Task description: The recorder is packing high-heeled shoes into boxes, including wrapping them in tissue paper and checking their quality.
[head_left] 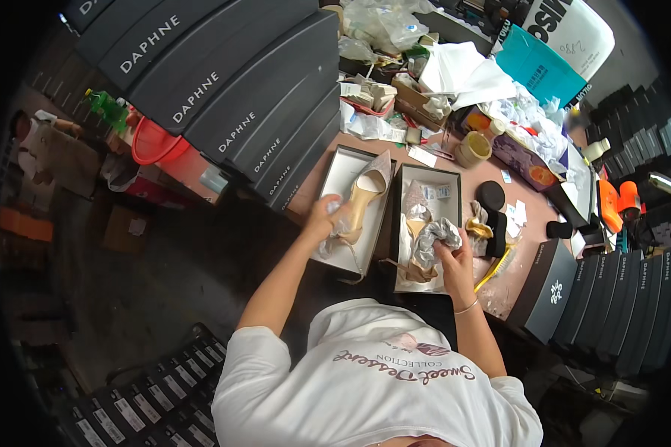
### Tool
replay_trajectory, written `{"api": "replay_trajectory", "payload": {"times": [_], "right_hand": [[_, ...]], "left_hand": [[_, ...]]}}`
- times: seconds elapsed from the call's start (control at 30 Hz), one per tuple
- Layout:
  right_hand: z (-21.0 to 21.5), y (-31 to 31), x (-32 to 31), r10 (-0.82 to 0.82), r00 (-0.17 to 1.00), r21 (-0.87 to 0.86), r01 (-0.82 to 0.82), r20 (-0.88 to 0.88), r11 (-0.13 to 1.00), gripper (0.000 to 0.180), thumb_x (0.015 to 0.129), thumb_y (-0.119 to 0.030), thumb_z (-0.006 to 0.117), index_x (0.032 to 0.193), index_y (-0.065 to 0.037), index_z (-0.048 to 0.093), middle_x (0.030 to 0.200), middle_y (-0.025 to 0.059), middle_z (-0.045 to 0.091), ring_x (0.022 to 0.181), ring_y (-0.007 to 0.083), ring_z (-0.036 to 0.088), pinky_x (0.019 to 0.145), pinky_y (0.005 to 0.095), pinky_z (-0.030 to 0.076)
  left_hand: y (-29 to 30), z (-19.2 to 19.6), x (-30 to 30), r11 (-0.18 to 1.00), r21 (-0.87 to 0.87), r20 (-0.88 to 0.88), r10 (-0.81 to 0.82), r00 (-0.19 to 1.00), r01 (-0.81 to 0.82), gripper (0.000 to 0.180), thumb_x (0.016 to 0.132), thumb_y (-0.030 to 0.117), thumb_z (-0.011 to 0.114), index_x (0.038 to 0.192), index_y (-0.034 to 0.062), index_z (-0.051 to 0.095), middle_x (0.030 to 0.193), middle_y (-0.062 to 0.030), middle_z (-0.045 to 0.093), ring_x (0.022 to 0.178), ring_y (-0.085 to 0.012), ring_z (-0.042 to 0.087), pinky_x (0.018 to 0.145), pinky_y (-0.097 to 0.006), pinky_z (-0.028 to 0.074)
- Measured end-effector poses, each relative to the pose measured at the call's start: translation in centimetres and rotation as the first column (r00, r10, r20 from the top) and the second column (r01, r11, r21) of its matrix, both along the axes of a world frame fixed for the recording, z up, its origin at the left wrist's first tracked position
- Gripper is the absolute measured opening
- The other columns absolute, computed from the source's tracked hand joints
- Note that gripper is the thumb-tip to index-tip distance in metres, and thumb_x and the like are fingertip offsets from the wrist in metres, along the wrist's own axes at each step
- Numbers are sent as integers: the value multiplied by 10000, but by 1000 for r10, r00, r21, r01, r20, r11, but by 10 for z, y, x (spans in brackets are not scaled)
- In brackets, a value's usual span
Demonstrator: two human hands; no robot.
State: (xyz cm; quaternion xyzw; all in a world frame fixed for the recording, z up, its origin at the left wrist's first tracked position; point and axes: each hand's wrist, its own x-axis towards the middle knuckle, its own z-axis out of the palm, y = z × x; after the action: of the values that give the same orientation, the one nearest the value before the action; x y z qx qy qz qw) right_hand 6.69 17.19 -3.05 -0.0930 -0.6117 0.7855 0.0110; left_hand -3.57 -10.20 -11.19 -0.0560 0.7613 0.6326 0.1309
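Observation:
On the left, a beige pointed slingback shoe [364, 197] lies in a white-lined shoebox half [335, 175], its insole facing up. My left hand [322, 223] is closed at the shoe's heel end, around crumpled translucent wrapping [340, 217]; whether it also grips the shoe is unclear. Beside it, a second box half [452, 195] holds another sparkly pointed shoe [416, 200], partly covered. Over that shoe, my right hand [457, 262] pinches a crumpled silvery-grey sheet of wrapping [434, 240]. White packets [440, 191] sit at this box's far end.
Black shoeboxes [276, 82] are stacked high at the left, with others [611, 298] standing at the right. Right of the open boxes lie a yellow brush [496, 270], a round black object [490, 195] and a jar [473, 149]. Crumpled paper [525, 112] and plastic bags clutter the back.

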Motion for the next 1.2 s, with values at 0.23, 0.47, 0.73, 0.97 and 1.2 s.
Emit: {"api": "replay_trajectory", "payload": {"times": [0.23,0.47,0.73,0.97,1.2], "right_hand": [[-1,-17,-56,180,953,260,-115,-243,959,347,866,54,554,1204,-17,524,1122,57,546,1012,153,553,864,276,490],[9,-55,-111,296,866,691,75,-402,719,438,707,50,638,1122,-78,583,1008,123,560,888,283,583,731,332,488],[-15,-43,-80,660,747,995,100,-79,6,199,735,-83,595,933,-109,605,909,78,528,881,258,582,707,349,513],[-15,-63,-83,547,833,987,145,-87,-64,214,765,-131,590,974,-88,576,942,76,530,928,241,546,740,336,503],[-4,-36,-64,697,681,970,225,-223,90,186,796,-141,546,968,-129,616,1002,54,554,928,238,514,773,350,426]], "left_hand": [[17,-34,-34,956,66,231,-292,928,285,421,781,236,734,1084,-23,598,882,-80,648,773,-139,612,660,-271,478],[28,7,12,925,379,370,-162,915,10,491,762,105,736,1197,-8,538,982,-107,640,834,-187,642,713,-304,531],[53,3,75,887,434,359,-9,933,-158,500,774,115,728,1190,-64,515,977,-126,635,832,-187,640,709,-304,528],[73,16,94,879,442,264,63,962,-179,457,807,110,699,1181,-81,521,960,-113,636,809,-152,622,695,-266,511],[69,10,115,913,392,195,40,980,-115,404,840,117,684,1162,-75,536,962,-80,632,791,-104,602,670,-232,491]]}}
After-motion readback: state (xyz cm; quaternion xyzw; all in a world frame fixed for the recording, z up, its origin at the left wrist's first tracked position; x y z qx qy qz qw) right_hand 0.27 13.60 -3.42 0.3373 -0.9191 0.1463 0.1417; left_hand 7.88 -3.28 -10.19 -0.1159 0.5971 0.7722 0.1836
